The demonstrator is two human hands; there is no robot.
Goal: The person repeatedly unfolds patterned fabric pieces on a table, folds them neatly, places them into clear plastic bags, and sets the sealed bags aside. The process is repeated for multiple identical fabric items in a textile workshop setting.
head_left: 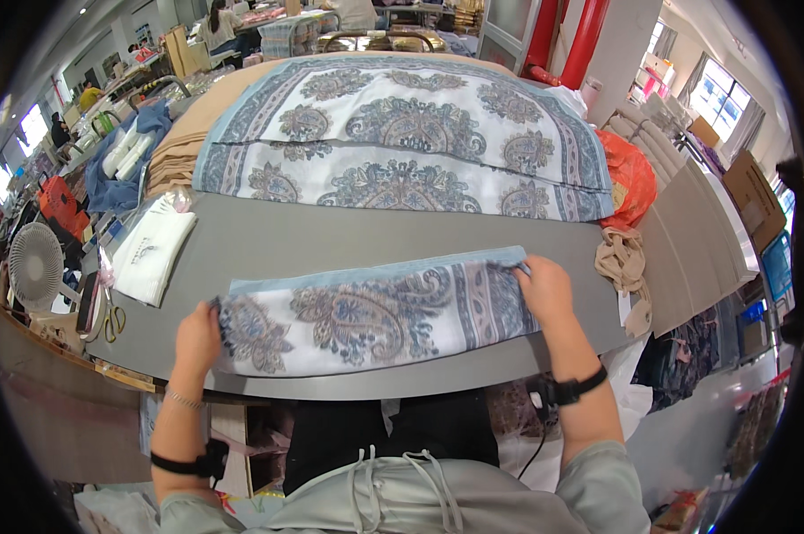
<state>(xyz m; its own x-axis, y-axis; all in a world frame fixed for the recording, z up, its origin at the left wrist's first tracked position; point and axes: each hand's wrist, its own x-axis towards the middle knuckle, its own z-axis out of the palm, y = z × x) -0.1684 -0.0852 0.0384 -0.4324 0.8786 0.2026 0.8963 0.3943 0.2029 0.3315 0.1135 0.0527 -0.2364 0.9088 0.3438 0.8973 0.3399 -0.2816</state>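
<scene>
A folded paisley-print scarf (375,314), white with blue borders, lies stretched between my two hands over the near part of the grey table (375,233). My left hand (200,337) grips its left end near the upper corner. At the right end, my right hand (545,290) pinches the upper corner between thumb and fingers. Beyond them, a spread pile of the same printed cloth (409,133) covers the far side of the table, on top of a stack of tan fabric (171,157).
White printed plastic bags (151,250) lie at the left, near yellow-handled scissors (113,325) and a white fan (39,267). At right are a red plastic bag (626,180), a knotted beige cloth (620,260) and a stack of cardboard sheets (696,233). Other people sit farther back.
</scene>
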